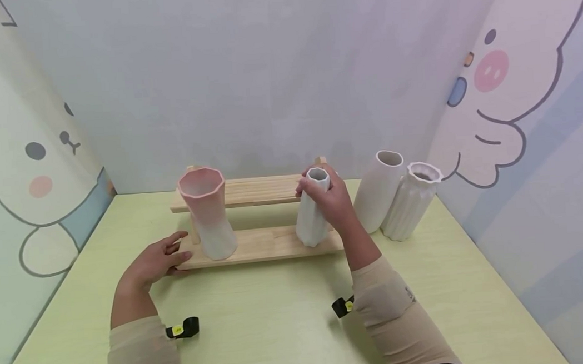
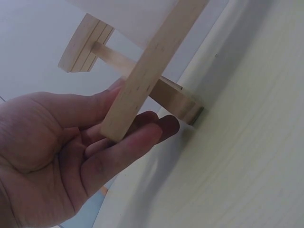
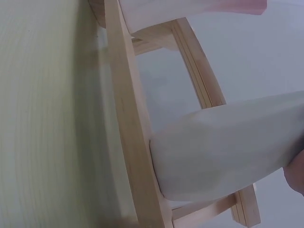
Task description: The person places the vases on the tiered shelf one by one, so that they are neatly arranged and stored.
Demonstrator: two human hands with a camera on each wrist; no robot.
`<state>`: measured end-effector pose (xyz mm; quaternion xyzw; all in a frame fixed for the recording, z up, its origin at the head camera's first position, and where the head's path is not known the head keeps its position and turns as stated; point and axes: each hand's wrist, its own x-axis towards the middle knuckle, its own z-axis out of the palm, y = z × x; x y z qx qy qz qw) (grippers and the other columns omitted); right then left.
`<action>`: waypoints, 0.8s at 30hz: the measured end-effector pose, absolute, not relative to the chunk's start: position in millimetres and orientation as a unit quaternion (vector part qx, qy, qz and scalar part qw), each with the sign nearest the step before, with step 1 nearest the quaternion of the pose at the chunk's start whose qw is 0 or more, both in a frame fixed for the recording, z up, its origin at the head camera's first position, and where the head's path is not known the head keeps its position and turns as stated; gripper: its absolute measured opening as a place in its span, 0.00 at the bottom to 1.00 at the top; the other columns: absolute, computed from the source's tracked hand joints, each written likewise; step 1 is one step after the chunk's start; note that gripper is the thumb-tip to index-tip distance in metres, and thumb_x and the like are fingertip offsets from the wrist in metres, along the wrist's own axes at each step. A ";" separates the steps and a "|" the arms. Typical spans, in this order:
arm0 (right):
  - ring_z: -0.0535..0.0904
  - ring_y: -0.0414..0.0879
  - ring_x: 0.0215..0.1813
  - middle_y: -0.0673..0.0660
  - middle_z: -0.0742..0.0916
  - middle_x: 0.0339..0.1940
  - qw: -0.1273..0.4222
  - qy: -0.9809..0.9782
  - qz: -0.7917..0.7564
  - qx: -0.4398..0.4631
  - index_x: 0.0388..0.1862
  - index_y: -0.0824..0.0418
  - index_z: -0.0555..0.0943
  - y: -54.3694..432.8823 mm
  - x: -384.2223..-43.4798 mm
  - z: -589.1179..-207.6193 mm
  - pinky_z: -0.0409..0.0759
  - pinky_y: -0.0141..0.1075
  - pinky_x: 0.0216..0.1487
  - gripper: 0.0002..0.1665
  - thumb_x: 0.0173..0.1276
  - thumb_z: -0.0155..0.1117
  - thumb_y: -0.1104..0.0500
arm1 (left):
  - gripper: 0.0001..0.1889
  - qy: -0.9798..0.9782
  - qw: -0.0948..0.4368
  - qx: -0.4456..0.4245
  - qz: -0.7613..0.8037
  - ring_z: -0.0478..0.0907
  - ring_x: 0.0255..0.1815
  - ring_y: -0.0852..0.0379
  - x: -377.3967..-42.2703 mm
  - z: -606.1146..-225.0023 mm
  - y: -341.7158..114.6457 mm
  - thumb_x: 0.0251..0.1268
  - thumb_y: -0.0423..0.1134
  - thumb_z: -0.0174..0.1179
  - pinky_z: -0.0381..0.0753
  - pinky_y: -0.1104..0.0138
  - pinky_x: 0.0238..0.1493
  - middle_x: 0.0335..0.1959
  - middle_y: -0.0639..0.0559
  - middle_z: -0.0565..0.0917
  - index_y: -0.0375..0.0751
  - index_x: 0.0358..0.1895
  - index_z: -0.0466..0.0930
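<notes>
A two-tier wooden rack [image 1: 262,245] stands on the table. My left hand [image 1: 157,260] grips the left end of its lower board [image 2: 142,80], with the thumb on one face and the fingers curled under the other. Near that end a pink-and-white vase [image 1: 208,215] stands upright on the lower board. Toward the right end, my right hand [image 1: 334,199] holds a slim white faceted vase [image 1: 310,222] around its upper part. The base of this vase meets the lower board in the right wrist view, where only a bit of the hand shows at the edge.
Right of the rack, a smooth white vase [image 1: 378,193] and a ribbed white vase [image 1: 413,202] with a scalloped rim stand side by side on the pale table [image 1: 260,323]. Behind the rack hangs a light curtain [image 1: 265,83]. The rack's slatted upper shelf [image 1: 262,190] sits farther back.
</notes>
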<state>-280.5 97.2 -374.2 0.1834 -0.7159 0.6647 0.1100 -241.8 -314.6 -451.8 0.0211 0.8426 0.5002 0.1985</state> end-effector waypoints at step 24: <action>0.67 0.61 0.71 0.73 0.71 0.69 0.311 -0.682 0.577 0.324 0.71 0.71 0.58 181.5 -238.4 -356.6 0.64 0.46 0.74 0.53 0.62 0.69 0.40 | 0.43 0.849 0.201 0.018 0.488 0.84 0.52 0.50 -239.0 -454.0 -320.3 0.70 0.53 0.59 0.78 0.52 0.60 0.77 0.30 0.49 0.47 0.80 0.46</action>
